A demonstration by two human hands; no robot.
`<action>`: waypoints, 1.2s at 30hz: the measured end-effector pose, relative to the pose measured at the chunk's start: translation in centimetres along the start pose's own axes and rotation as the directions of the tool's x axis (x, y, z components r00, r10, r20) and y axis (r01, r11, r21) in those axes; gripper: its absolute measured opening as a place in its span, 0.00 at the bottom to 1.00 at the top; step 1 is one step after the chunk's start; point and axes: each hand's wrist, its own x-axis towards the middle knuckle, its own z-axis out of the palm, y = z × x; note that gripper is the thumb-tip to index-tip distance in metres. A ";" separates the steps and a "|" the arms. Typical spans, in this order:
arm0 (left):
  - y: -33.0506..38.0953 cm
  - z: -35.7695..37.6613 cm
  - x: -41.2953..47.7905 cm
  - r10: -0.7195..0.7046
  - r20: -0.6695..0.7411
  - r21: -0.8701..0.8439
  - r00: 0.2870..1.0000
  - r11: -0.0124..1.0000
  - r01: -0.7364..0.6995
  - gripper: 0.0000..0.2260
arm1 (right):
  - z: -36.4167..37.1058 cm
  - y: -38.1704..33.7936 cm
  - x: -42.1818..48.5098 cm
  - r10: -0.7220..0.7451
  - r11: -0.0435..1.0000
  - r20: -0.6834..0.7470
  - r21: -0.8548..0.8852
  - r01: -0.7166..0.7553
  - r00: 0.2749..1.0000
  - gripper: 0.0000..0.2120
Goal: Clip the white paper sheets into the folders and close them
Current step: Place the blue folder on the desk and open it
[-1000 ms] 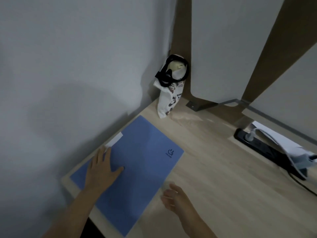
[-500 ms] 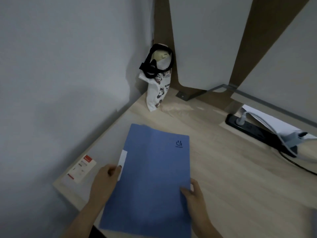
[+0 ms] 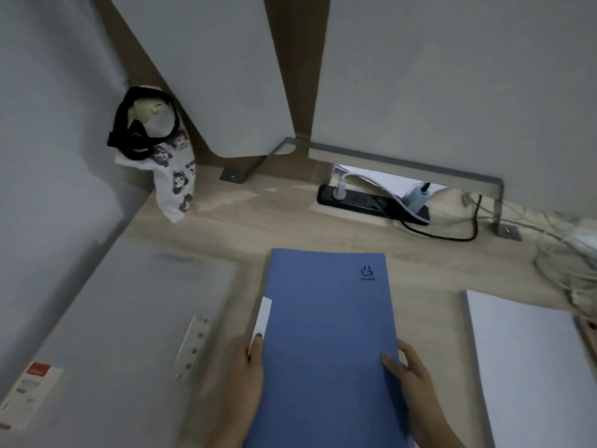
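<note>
A closed blue folder (image 3: 326, 334) with a small logo at its far right corner lies straight in front of me on the wooden desk (image 3: 290, 227). My left hand (image 3: 245, 379) grips its left edge, by a white tab. My right hand (image 3: 413, 379) holds its right edge, thumb on top. A grey folder (image 3: 129, 334) with a white strip and a red label lies flat at the left. A stack of white paper sheets (image 3: 529, 367) lies at the right.
A printed white bag (image 3: 168, 169) with a black strap stands in the far left corner. A black power strip (image 3: 371, 203) with plugs and cables sits at the back. More tangled cables (image 3: 568, 253) lie at the far right. Grey partition panels rise behind.
The blue folder has moved from the desk's left corner to the middle in front of me and been squared up. Both hands now hold its edges. The grey folder beneath came into view.
</note>
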 end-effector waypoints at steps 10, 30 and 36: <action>2.5 4.3 2.5 -0.013 0.146 -0.519 0.989 0.850 0.088 0.14 | -7.9 2.1 -0.8 0.051 0.997 -0.066 0.057 -0.047 0.996 0.13; 2.4 8.6 -0.9 0.208 0.532 0.116 0.821 0.942 -0.314 0.31 | -6.5 2.4 2.1 -0.200 0.804 -0.284 -0.595 -0.008 0.938 0.21; 3.7 7.8 -1.0 0.169 0.561 -0.065 0.811 0.985 -0.160 0.24 | -6.5 -1.5 -1.2 -0.173 0.908 -0.206 -0.411 0.075 0.963 0.09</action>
